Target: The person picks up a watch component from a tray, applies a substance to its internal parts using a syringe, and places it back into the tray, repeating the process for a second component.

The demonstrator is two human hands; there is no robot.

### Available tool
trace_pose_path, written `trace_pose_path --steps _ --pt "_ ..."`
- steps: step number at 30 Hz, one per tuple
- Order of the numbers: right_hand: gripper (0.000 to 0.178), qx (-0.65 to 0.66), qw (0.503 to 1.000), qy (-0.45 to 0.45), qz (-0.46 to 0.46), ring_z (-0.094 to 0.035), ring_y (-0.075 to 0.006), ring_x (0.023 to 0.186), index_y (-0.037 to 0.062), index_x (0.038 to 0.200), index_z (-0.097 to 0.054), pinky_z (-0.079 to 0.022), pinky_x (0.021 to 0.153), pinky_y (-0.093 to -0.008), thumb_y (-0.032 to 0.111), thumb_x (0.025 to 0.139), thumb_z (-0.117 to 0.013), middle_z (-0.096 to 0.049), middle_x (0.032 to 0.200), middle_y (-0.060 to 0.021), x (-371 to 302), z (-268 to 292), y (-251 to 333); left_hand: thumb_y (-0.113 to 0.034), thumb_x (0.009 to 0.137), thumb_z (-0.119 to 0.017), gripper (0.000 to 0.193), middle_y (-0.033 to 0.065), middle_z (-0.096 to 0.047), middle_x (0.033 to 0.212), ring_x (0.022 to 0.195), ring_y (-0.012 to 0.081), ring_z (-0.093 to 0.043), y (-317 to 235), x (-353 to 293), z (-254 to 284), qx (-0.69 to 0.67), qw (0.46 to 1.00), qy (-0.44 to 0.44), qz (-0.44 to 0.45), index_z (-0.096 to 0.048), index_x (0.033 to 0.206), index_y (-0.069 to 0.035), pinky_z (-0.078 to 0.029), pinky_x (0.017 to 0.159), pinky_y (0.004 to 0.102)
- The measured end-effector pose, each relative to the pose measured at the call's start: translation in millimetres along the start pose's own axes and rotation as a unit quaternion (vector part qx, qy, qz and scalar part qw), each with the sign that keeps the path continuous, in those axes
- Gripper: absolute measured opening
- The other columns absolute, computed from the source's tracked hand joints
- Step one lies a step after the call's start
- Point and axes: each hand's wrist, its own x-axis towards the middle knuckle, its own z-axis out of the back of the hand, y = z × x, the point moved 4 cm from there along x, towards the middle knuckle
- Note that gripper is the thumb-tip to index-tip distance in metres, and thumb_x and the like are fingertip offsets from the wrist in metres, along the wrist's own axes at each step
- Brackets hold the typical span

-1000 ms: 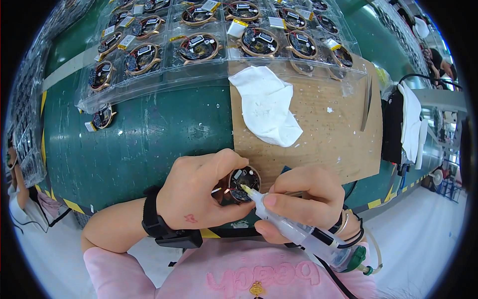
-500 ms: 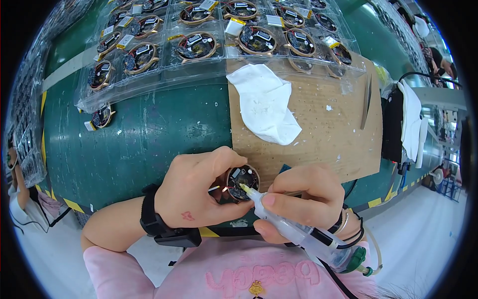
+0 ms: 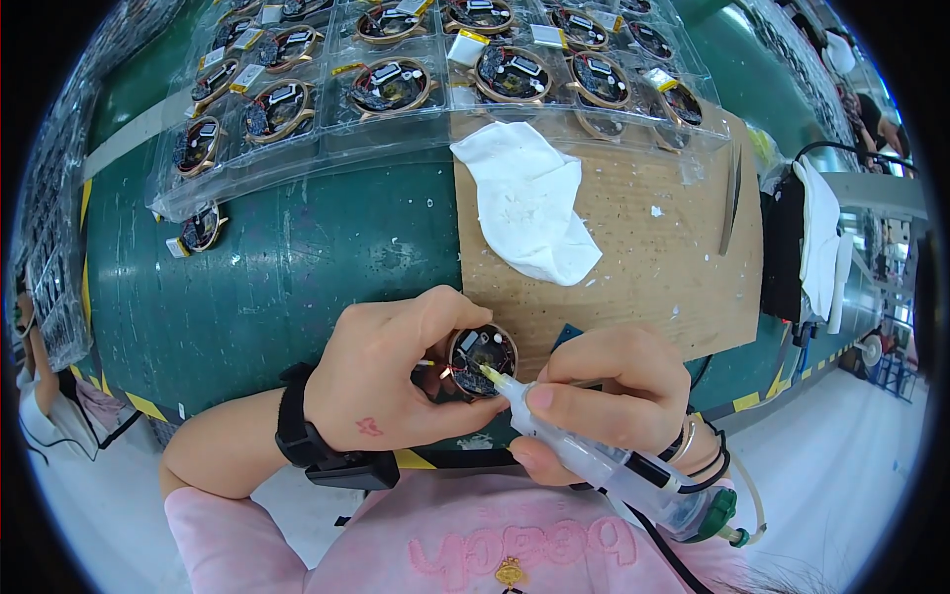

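My left hand (image 3: pixel 391 381) grips a round watch case (image 3: pixel 483 346) by its sides, thumb and fingers around the rim. The case has a rose-gold edge, with a dark circuit board and fine wires inside. In my right hand (image 3: pixel 618 396) is a translucent dispensing syringe (image 3: pixel 594 460) with a green cap and a thin tube at its back end. Its yellowish tip points down into the lower right part of the case; whether it touches the board I cannot tell. A small blue piece (image 3: pixel 566 335) lies partly hidden behind my right hand.
Clear plastic trays (image 3: pixel 327 158) of similar watch cases with batteries fill the far side. One more watch case (image 3: pixel 201 228) lies on the green mat (image 3: pixel 327 247). On the cardboard sheet (image 3: pixel 643 247) are a white cloth (image 3: pixel 529 203) and metal tweezers (image 3: pixel 730 203).
My right hand and the syringe have shifted slightly to the right, the tip staying over the watch case. My left hand keeps its hold with barely any movement.
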Motion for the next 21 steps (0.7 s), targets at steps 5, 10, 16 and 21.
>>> trace_pose_path --steps 5,10,16,21 --pt "0.036 -0.003 1.000 -0.002 0.001 -0.058 -0.0187 0.067 0.0087 0.099 -0.062 -0.045 0.053 -0.0269 0.020 0.069 -0.081 -0.059 0.086 -0.0070 0.6 1.7 0.8 -0.019 0.062 -0.084 0.048 0.0034 -0.059 0.067 0.050 0.0125 -0.057 0.3 1.0 0.3 -0.001 1.000 -0.004 -0.011 -0.058 0.099 -0.004 -0.044 0.045 0.0241" --pt "0.031 0.001 1.000 -0.019 0.000 -0.060 -0.0176 0.062 0.0071 0.093 -0.064 -0.048 0.051 -0.0260 0.012 0.066 -0.079 -0.059 0.086 -0.0059 5.9 3.2 0.2 -0.021 0.064 -0.084 0.048 0.0030 -0.059 0.067 0.050 0.0112 -0.056 2.5 1.1 1.1 -0.011 1.000 0.004 -0.008 -0.058 0.100 -0.004 -0.043 0.045 0.0235" --pt "0.030 0.015 0.999 -0.041 -0.003 -0.062 -0.0175 0.060 0.0061 0.091 -0.066 -0.050 0.051 -0.0258 0.008 0.064 -0.079 -0.059 0.087 -0.0058 4.7 4.8 0.5 -0.022 0.065 -0.085 0.051 0.0038 -0.060 0.071 0.054 0.0115 -0.058 4.9 0.0 4.1 -0.059 0.998 0.036 -0.001 -0.057 0.104 -0.003 -0.044 0.048 0.0228" --pt "0.033 0.036 0.999 -0.038 -0.012 -0.060 -0.0177 0.064 0.0067 0.095 -0.063 -0.049 0.053 -0.0261 0.014 0.068 -0.079 -0.058 0.087 -0.0078 1.2 8.8 -1.3 -0.014 0.066 -0.085 0.055 0.0083 -0.067 0.084 0.074 0.0121 -0.067 5.1 0.4 2.7 -0.149 0.985 0.087 0.014 -0.056 0.109 0.002 -0.049 0.064 0.0213"
